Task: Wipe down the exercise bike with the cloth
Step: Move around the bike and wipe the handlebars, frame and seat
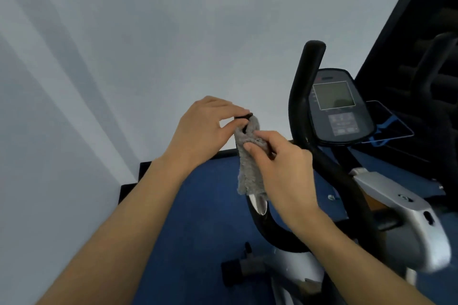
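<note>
The exercise bike (401, 208) fills the right half of the head view, with black curved handlebars, a silver frame and a dark console (339, 106). A grey fluffy cloth (249, 156) is wrapped around the upright end of the left handlebar (266, 225), whose chrome grip sensor shows just below the cloth. My left hand (205, 129) pinches the top of the cloth at the handlebar tip. My right hand (280, 168) grips the cloth from the right, thumb pressed on its middle. The right handlebar (306, 77) stands bare beside the console.
A white wall rises close behind and to the left, with a black skirting board (146, 168) at its base. The floor is blue (203, 205). A dark shelving unit (426, 57) stands at the far right behind the bike. The bike's front stabiliser foot (238, 272) lies low in the middle.
</note>
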Tool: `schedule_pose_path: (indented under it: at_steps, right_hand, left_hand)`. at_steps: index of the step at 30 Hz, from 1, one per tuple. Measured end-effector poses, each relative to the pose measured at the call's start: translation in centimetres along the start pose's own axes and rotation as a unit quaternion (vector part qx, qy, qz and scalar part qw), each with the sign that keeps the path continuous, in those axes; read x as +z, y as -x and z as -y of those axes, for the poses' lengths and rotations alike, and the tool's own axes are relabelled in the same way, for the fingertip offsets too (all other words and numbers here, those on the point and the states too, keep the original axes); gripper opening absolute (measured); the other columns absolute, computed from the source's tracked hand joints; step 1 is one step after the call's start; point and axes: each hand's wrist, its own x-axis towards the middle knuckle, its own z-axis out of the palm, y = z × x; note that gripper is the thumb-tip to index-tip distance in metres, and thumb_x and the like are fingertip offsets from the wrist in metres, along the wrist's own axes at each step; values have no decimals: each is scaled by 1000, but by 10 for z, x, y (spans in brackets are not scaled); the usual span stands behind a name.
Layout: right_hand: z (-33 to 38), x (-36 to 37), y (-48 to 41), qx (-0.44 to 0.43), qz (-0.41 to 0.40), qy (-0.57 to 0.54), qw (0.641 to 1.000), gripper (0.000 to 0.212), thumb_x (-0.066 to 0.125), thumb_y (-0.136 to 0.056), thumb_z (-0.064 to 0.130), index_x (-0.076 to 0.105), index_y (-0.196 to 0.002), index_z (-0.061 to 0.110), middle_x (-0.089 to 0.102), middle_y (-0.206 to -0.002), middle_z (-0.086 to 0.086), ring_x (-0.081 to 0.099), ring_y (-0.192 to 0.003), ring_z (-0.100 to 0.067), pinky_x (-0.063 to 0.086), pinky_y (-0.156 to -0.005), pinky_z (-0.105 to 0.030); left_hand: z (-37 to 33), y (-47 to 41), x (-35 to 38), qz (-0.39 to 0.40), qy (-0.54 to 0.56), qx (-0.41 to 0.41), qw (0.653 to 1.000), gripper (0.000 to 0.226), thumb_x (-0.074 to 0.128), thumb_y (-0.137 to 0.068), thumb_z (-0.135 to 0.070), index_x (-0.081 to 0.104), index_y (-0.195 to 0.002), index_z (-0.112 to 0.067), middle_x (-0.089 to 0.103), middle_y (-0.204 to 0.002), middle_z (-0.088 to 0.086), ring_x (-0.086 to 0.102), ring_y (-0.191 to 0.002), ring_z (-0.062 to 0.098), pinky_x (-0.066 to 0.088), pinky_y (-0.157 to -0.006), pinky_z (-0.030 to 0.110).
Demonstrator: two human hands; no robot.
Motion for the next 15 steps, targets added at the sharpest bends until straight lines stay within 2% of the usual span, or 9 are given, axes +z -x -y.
schedule_pose_path:
  at_steps: [2, 4, 8, 10, 13, 15]
  right_hand:
    - [-6, 8, 6, -21, 11, 66, 998, 14, 62, -87, 21, 66, -100, 15, 67, -71, -1, 63, -62, -14, 56, -60, -38]
    - [-10, 8, 6, -36, 10, 88, 995, 10, 63, -87, 18, 67, -94, 11, 66, -66, -4, 62, -58, -19, 54, -57, -41]
    - [-4, 13, -8, -65, -21, 144, 987, 22, 62, -87, 23, 62, -75, 4, 60, -57, -4, 57, -52, -24, 51, -52, -42]
    - [-1, 17, -6, -72, -4, 164, 984, 24, 61, -88, 22, 57, -74, 4, 55, -55, -5, 54, -51, -26, 48, -50, -41]
    - [-1, 6, -9, -65, 54, 192, 978, 24, 61, -88, 29, 57, -74, 9, 59, -61, -2, 55, -57, -21, 43, -53, -31]
    - [1, -12, -18, -28, 50, 178, 982, 23, 65, -83, 34, 63, -73, 14, 62, -63, 5, 57, -58, -13, 43, -53, -23]
  left_hand:
    - [0, 0, 2, -3, 17, -10, 1000, 19, 65, -86, -24, 71, -104, -23, 70, -105, -7, 57, -106, 14, 45, -95, 37]
    - [0, 1, 3, -8, 34, -24, 999, 19, 66, -85, -25, 71, -103, -24, 69, -105, -8, 57, -105, 13, 45, -95, 35]
    - [1, 1, 5, -11, 43, -34, 998, 20, 66, -85, -26, 71, -104, -23, 70, -104, -6, 57, -105, 14, 46, -93, 35]
    - [1, 1, 5, -6, 47, -41, 998, 20, 65, -85, -26, 71, -104, -24, 69, -104, -6, 56, -105, 13, 45, -93, 34]
    - [-2, 1, 2, 6, 16, -26, 1000, 21, 64, -87, -25, 70, -106, -21, 69, -105, -5, 55, -106, 16, 43, -93, 33]
    - [-5, 1, 1, 22, -25, -9, 999, 21, 62, -88, -26, 68, -107, -19, 68, -106, -4, 54, -106, 17, 40, -92, 29]
